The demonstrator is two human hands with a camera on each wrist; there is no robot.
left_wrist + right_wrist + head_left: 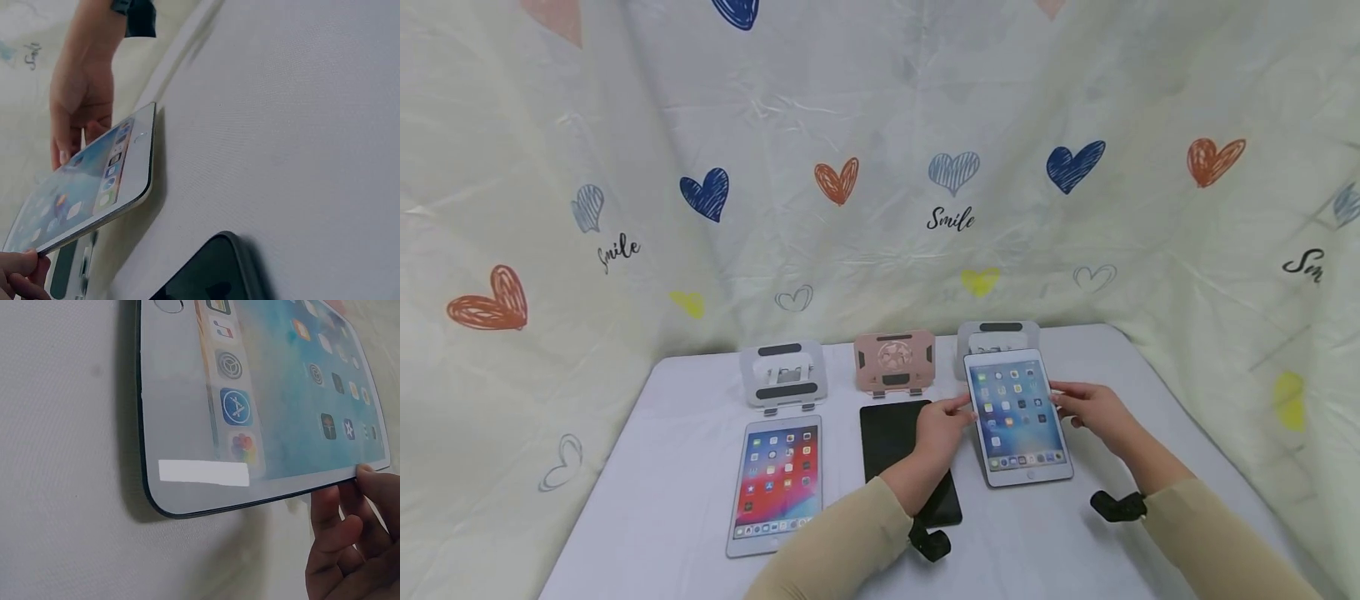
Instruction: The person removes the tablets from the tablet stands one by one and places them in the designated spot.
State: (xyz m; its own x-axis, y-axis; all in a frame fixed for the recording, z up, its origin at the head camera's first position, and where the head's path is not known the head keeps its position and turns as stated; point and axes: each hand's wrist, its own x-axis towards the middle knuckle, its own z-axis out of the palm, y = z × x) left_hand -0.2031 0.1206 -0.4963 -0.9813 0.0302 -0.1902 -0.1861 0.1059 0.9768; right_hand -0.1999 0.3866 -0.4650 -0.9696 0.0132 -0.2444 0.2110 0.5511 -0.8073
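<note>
Both hands hold a white tablet with a lit blue home screen, tilted up at its far end. The left hand pinches its left edge, thumb on the rim. At the opposite edge, the right hand grips with the thumb on top and fingers beneath, as the right wrist view shows. Behind the tablet stands a grey stand, partly hidden by it. Under the left forearm lies a black tablet, screen dark. In the left wrist view, the white tablet slopes above the tabletop.
A second white tablet, red and blue on screen, lies at the left, partly covered by the left sleeve. Behind it is another grey stand. A pink stand stands between the grey ones. A heart-print curtain hangs behind the white table.
</note>
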